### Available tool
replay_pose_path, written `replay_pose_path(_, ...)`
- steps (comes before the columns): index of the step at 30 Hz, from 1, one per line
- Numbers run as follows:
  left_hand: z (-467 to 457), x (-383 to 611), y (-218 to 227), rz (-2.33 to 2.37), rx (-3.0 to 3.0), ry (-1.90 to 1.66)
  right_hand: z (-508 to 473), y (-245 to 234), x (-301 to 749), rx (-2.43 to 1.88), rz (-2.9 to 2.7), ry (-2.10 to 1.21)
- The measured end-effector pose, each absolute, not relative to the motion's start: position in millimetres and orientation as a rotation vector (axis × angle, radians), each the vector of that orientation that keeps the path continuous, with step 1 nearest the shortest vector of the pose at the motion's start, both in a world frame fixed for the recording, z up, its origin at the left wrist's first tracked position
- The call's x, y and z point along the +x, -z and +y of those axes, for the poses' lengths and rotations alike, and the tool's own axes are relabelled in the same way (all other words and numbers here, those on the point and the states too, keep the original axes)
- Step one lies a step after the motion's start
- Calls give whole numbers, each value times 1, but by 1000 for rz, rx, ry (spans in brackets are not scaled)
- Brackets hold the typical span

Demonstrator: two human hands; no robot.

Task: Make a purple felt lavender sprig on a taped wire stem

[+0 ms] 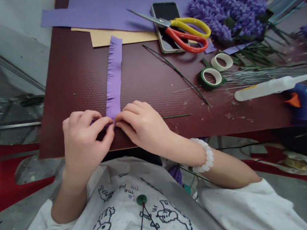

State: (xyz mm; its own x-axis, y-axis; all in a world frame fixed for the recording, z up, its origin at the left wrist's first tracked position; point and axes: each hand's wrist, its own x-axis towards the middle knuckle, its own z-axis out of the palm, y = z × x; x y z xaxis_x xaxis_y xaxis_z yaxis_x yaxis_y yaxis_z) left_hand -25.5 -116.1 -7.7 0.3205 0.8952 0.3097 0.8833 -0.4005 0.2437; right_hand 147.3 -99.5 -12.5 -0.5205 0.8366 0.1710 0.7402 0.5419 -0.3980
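Observation:
A fringed purple paper strip (114, 75) lies lengthwise on the table, its cut edge facing left. Its near end meets the fingertips of both hands. My left hand (85, 133) is closed, thumb and fingers pinching a small purple flower piece that is mostly hidden behind the fingers. My right hand (142, 125) pinches at the same spot, with thumb and index finger on the strip's near end. A thin green wire stem (177, 116) sticks out to the right from beneath my right hand, in line with the pinched spot.
On the dark red table (78, 82) lie scissors (189, 34) across a phone (166, 11), green tape (211, 78), white tape (222, 62) and a twisted green stem (177, 70). Purple sheets (120, 8), a flower bunch (230, 8), a clear bottle (266, 87) and a blue glue gun (304, 104) surround them.

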Motion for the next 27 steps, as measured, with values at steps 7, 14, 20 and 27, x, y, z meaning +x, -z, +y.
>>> replay_pose_path(7, -111, -22, 4, 1735, 2451, -570, -105, 22, 151, -1045, -2504, 57)
replay_pose_path(14, -116, -25, 8, 1738, 2507, -621, -83, 9, 144, -1208, -2629, -302)
replay_pose_path(20, -116, -24, 12, 1669, 2580, -721, -64, -1, 144, -1267, -2551, -762)
replay_pose_path(27, -112, -19, 7, 1728, 2539, -669, -86, 17, 155, -1117, -2486, -331)
